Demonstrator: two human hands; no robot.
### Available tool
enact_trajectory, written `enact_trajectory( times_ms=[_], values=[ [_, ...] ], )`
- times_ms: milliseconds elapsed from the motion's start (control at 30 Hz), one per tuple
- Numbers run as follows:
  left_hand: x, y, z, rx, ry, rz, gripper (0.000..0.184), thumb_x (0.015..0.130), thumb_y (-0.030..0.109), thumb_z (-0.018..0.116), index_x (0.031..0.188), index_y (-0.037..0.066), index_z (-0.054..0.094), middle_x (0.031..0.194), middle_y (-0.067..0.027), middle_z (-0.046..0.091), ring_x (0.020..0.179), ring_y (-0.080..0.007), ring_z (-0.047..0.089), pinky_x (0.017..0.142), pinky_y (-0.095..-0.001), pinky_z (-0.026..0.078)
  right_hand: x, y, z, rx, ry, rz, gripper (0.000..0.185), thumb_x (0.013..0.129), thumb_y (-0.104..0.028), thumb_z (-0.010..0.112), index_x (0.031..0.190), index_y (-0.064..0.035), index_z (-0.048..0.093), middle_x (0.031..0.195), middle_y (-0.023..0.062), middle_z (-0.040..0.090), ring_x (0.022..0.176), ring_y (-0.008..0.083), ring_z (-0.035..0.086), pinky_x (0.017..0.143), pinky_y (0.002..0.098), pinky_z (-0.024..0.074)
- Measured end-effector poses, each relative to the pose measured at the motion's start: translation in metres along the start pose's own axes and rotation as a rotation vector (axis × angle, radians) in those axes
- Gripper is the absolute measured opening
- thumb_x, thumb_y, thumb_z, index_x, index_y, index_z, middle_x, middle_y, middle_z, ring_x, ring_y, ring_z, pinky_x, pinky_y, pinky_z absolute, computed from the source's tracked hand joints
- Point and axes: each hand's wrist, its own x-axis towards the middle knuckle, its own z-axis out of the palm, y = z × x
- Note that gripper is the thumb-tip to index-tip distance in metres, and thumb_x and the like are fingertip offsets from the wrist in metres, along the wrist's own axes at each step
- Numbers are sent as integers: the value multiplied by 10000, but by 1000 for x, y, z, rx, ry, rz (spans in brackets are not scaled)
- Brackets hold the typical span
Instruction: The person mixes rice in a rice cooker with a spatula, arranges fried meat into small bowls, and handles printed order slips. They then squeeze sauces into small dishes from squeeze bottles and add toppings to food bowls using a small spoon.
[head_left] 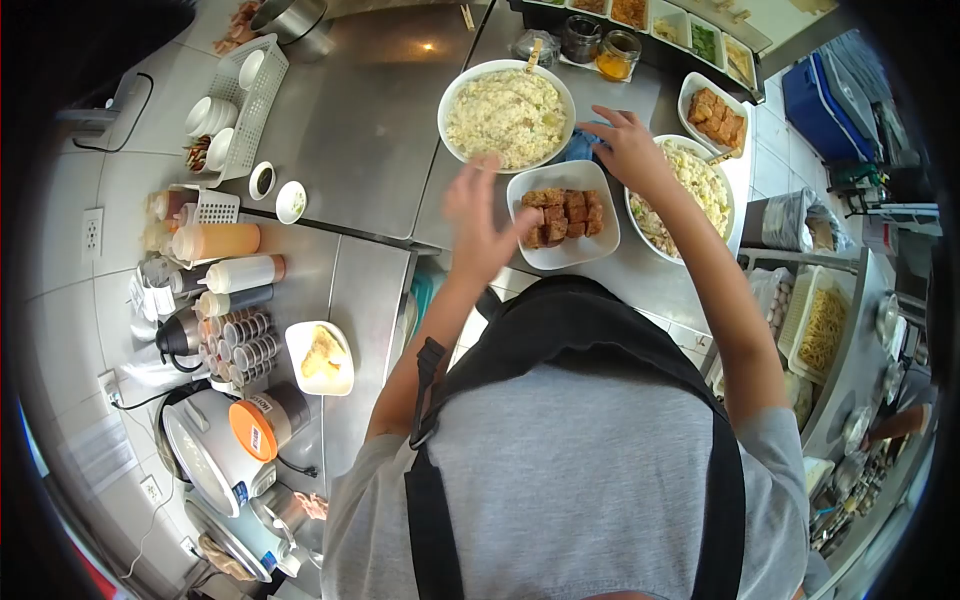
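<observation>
The head camera looks steeply down over the nearby grey shirt (580,480) and steel counter (365,130).

The square dish (568,256) of meat (563,217) sits on the bench (655,282): blurred left hand (482,225) at its left edge, right hand (632,152) beyond its right corner, a large bowl (520,168) behind-left of it.

dark tub (287,404): "HOIS…", rest unclear | orange lid (252,430): label (257,439) too small to read

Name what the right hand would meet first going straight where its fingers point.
The right hand would likely meet the large white bowl on its left, though depth is unclear.
</observation>
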Motion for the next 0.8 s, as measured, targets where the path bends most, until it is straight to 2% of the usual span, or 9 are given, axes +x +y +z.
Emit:
enact_trajectory(
  times_ms=[100, 200, 267, 367, 433, 533, 633, 667, 800],
  values=[
    [2, -28, -22, -141, 234, -215, 646, 946, 393, 545, 1451, 41, 350, 1458, -196, 337, 1351, -342, 308, 1114, -462, 232, 9, 47, 44, 102, -305, 80, 386, 760, 20, 603, 1072, -180, 713, 1115, 140, 634, 982, 362, 598, 896, 416, 496],
    [17, -24, -37, -352, 470, -385, 555, 997, 361, 465, 1430, 28, 368, 1431, -170, 380, 1344, -304, 336, 1105, -436, 277, 20, 63, 44, 155, -222, 87, 373, 733, 17, 614, 1036, -172, 720, 1058, 139, 638, 947, 355, 614, 856, 419, 508],
    [32, -16, -39, -511, 617, -371, 525, 1010, 368, 441, 1404, 24, 397, 1393, -148, 428, 1318, -275, 383, 1089, -424, 321, 25, 57, 20, 179, 36, 155, 354, 744, -3, 636, 1039, -182, 719, 1002, 134, 637, 926, 335, 620, 821, 402, 510],
    [57, 8, -33, -777, 556, -352, 496, 1011, 356, 447, 1368, 12, 437, 1347, -125, 471, 1237, -254, 470, 1073, -411, 363, 25, 44, -29, 333, 404, 304, 240, 813, -82, 677, 1040, -151, 715, 885, 113, 605, 847, 248, 617, 744, 346, 497],
    [75, 37, -13, -1024, 428, -296, 454, 1007, 341, 465, 1331, 22, 468, 1320, -102, 498, 1215, -226, 492, 1067, -397, 377, 8, 14, -67, 530, 576, 420, 171, 870, -151, 685, 1019, -71, 709, 833, 68, 570, 799, 170, 574, 735, 294, 473],
    [86, 88, 46, -1330, 87, -407, 397, 1015, 312, 445, 1321, 63, 481, 1268, -85, 536, 1202, -173, 502, 1099, -377, 333, -47, -45, -85, 614, 651, 669, 332, 972, -230, 564, 1189, 17, 610, 1028, 108, 568, 938, 184, 548, 877, 304, 426],
    [35, 161, 116, -1274, -237, -286, 450, 1048, 318, 349, 1383, 23, 411, 1354, -110, 482, 1295, -213, 416, 1137, -353, 251, -137, -65, -27, 75, 609, 585, 413, 1021, -276, 465, 1265, 50, 530, 1238, 165, 515, 1081, 219, 525, 987, 353, 388],
    [31, 158, 108, -1266, -516, -265, 504, 1047, 332, 347, 1426, 0, 339, 1433, -130, 394, 1346, -215, 348, 1146, -348, 229, -165, -63, -11, -66, 596, 580, 421, 1026, -281, 454, 1271, 55, 521, 1274, 172, 508, 1098, 221, 524, 999, 363, 388],
    [-5, 157, 89, -1189, -1027, -326, 649, 1012, 339, 419, 1512, -4, 188, 1560, -177, 227, 1444, -273, 204, 1177, -376, 150, -193, -57, -33, 753, 809, 991, 372, 994, -225, 545, 1250, 44, 560, 1131, 105, 614, 937, 148, 581, 860, 299, 466]
  ],
)
